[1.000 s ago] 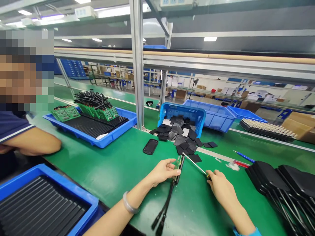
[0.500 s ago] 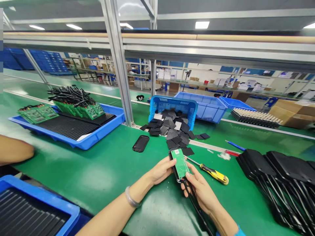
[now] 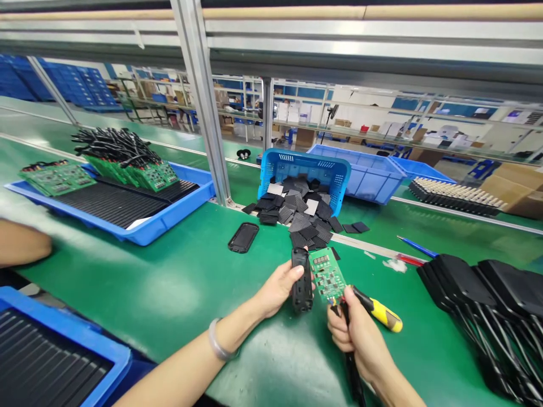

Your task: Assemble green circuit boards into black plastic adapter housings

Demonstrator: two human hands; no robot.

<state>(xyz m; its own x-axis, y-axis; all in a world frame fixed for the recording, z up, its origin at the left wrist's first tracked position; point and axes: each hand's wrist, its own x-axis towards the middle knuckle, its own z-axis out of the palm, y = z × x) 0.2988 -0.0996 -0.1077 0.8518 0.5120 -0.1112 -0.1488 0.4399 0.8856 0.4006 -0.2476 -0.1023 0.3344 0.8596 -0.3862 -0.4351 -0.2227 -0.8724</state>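
My left hand is closed around a black plastic casing, tilted on its side over the bench. Just to its right, my right hand grips a green circuit board at its lower end, where black cables run down past my palm. The board's face with a small digit display and chips points toward me, and it is apart from the casing. Partly behind the right hand lies a screwdriver with a yellow and black handle. Another black casing half rests flat on the bench.
A tipped blue basket spills black pads onto the green bench. Left is a blue tray of wired boards. On the right lie a blue pen and stacked black cabled units. Another person's arm shows at left.
The circuit board has come out of the casing and been turned to show its component side. The left hand now holds the casing alone, the right hand the board. The view has tilted down.
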